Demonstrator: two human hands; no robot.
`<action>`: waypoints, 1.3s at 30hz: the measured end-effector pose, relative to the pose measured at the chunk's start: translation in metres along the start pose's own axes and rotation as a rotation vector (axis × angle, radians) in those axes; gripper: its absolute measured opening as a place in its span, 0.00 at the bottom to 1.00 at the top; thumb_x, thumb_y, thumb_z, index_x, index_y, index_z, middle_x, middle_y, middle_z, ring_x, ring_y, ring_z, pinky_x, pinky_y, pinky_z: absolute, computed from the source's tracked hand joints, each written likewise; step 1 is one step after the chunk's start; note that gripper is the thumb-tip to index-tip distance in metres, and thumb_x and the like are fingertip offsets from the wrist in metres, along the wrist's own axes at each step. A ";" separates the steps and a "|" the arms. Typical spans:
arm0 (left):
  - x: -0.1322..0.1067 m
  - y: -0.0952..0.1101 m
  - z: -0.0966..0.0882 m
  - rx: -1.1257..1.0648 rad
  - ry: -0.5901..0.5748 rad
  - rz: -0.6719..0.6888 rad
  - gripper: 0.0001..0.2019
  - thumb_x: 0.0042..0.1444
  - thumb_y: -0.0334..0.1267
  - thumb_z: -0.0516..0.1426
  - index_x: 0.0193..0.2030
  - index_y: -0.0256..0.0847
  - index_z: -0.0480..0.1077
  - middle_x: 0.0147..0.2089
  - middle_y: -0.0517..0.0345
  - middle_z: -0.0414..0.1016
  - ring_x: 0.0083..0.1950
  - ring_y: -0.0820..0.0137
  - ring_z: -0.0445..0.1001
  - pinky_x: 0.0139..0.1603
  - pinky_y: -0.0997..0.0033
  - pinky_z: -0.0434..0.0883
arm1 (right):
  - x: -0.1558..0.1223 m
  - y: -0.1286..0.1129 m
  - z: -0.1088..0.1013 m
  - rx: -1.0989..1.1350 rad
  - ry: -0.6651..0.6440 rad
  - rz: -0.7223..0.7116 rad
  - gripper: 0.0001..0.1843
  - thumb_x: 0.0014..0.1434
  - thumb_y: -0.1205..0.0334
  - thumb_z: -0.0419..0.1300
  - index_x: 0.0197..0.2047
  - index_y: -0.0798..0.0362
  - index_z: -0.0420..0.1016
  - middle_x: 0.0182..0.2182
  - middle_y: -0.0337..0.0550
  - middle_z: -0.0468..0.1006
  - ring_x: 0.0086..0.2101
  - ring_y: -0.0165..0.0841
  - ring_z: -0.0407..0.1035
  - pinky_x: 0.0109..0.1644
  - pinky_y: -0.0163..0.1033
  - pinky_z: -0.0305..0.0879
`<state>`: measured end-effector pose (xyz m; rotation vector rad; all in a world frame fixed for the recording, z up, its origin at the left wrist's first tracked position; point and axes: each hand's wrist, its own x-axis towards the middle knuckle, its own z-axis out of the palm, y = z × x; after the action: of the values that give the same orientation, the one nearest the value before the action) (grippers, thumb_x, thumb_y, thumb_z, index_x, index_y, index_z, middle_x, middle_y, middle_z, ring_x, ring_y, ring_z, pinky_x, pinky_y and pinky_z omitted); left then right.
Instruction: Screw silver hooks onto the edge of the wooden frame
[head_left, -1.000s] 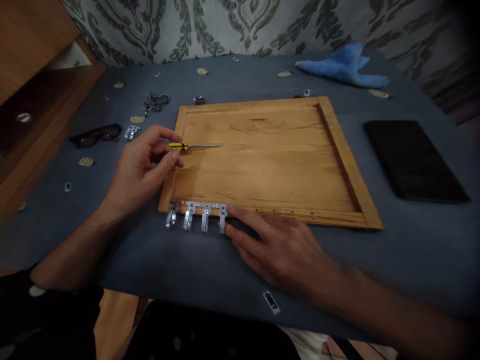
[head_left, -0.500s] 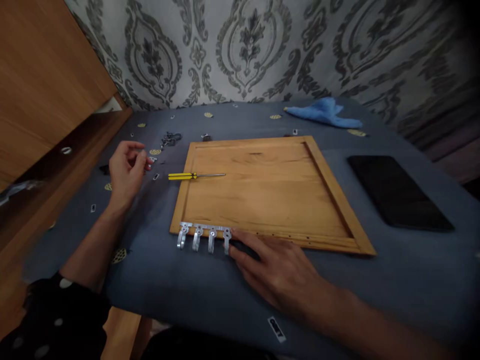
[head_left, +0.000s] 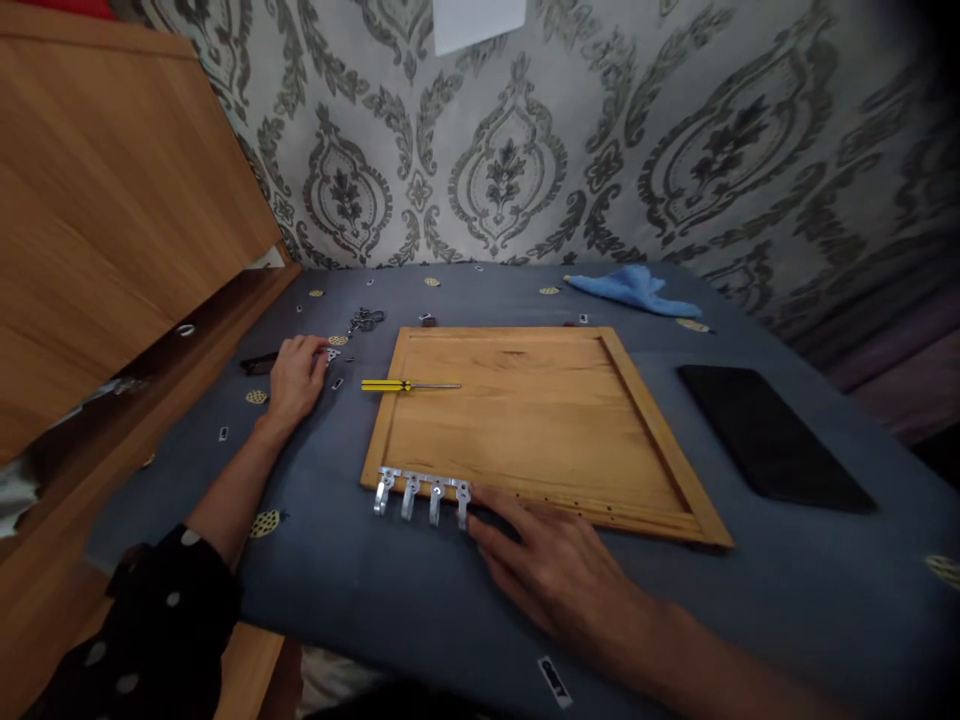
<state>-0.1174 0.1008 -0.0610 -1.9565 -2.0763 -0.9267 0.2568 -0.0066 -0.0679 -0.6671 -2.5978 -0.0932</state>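
Observation:
My right hand (head_left: 555, 565) grips the right end of a silver metal hook rail (head_left: 411, 478) at the near edge of a framed wooden panel (head_left: 517, 410). Several curved hooks hang off that edge, and a row of small holes runs along the frame to their right. My left hand (head_left: 296, 380) is lowered to the cloth left of the panel, thumb and forefinger apart beside small metal pieces (head_left: 332, 354) too tiny to name surely. Across the panel's left frame lies a screwdriver with a yellow handle (head_left: 385, 386), its shaft pointing right.
Behind my left hand is a small heap of dark metal parts (head_left: 367, 319); a dark object (head_left: 257, 364) lies left of it. A blue cloth (head_left: 630, 289) rests at the back right, a flat black slab (head_left: 772, 435) at the right. Wooden furniture (head_left: 127, 190) borders the left.
My left hand has come down to the cloth at the small metal pieces. The camera has tilted up, so everything sits lower in view. My right hand stays at the hook rail.

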 end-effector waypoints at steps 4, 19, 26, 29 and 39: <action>-0.001 0.008 0.004 0.138 -0.051 0.115 0.18 0.63 0.45 0.57 0.56 0.38 0.69 0.58 0.47 0.71 0.57 0.60 0.72 0.58 0.50 0.74 | 0.000 0.000 0.002 -0.006 0.024 -0.004 0.15 0.64 0.72 0.52 0.47 0.54 0.79 0.51 0.55 0.80 0.33 0.36 0.78 0.32 0.42 0.75; 0.005 -0.010 0.014 0.239 -0.049 0.144 0.18 0.64 0.45 0.57 0.55 0.38 0.69 0.57 0.47 0.71 0.55 0.62 0.73 0.56 0.52 0.75 | -0.002 0.003 0.003 0.018 0.044 -0.007 0.16 0.65 0.71 0.50 0.48 0.54 0.78 0.51 0.55 0.80 0.36 0.38 0.79 0.35 0.44 0.77; 0.003 -0.010 0.015 0.274 -0.070 0.197 0.18 0.63 0.45 0.57 0.56 0.38 0.69 0.57 0.47 0.71 0.56 0.61 0.73 0.57 0.51 0.74 | -0.001 0.002 0.002 0.004 0.057 0.001 0.18 0.65 0.72 0.49 0.48 0.54 0.78 0.51 0.53 0.80 0.35 0.36 0.78 0.34 0.42 0.76; 0.002 -0.010 0.012 0.300 -0.076 0.221 0.18 0.63 0.45 0.57 0.55 0.38 0.69 0.58 0.47 0.71 0.57 0.61 0.72 0.58 0.51 0.74 | -0.001 0.003 0.002 0.017 0.054 -0.007 0.17 0.64 0.73 0.50 0.47 0.54 0.78 0.50 0.54 0.80 0.35 0.37 0.78 0.35 0.43 0.76; 0.004 -0.019 0.012 0.290 -0.127 0.286 0.15 0.63 0.44 0.57 0.52 0.38 0.71 0.57 0.48 0.72 0.60 0.60 0.70 0.62 0.48 0.70 | -0.001 0.004 0.000 0.013 0.003 -0.012 0.14 0.66 0.70 0.51 0.46 0.55 0.78 0.50 0.53 0.80 0.30 0.35 0.76 0.29 0.42 0.73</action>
<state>-0.1317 0.1108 -0.0753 -2.1195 -1.8003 -0.4296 0.2599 -0.0036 -0.0684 -0.6460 -2.5975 -0.0810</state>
